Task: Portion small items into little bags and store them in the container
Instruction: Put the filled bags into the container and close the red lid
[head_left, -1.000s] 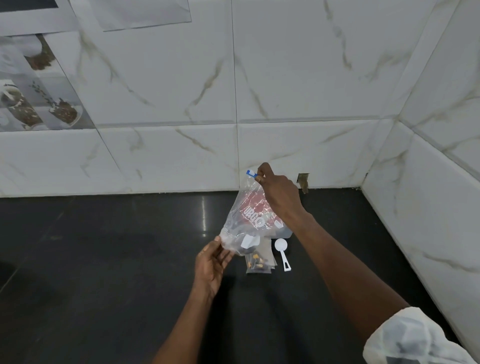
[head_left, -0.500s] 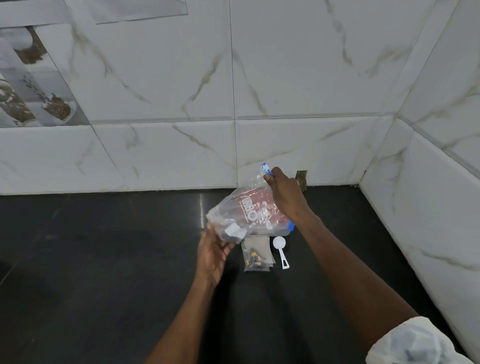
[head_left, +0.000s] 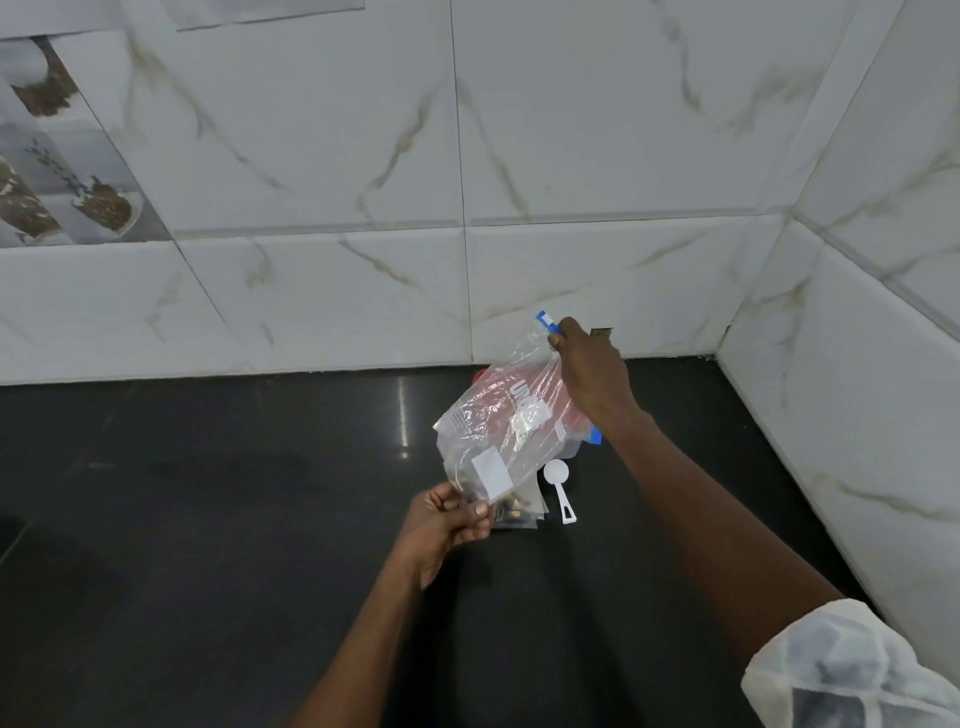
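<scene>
Holding the big clear bag (head_left: 498, 431) slantwise above the dark counter (head_left: 208, 519), the person kept it stretched between 2 grips. The right hand (head_left: 592, 379) pinched the top edge beside the blue zip strip (head_left: 548, 322), and the left hand (head_left: 447, 519) pinched the bottom corner between thumb and fingertips. The step looked like opening or emptying this bag. To do it well, the low corner should stay firmly pinched while the zip end is worked, so that nothing spills past the little bags (head_left: 519, 512) lying just beneath it. A white scoop (head_left: 558, 483) lay on the counter beside those.

Through the plastic showed what seemed to be a red-topped container (head_left: 479, 374) with white letters, of which only "UR" could be read. The white label (head_left: 491, 475) on the bag looked blank, and a smaller printed patch (head_left: 457, 418) was too fine to read.
</scene>
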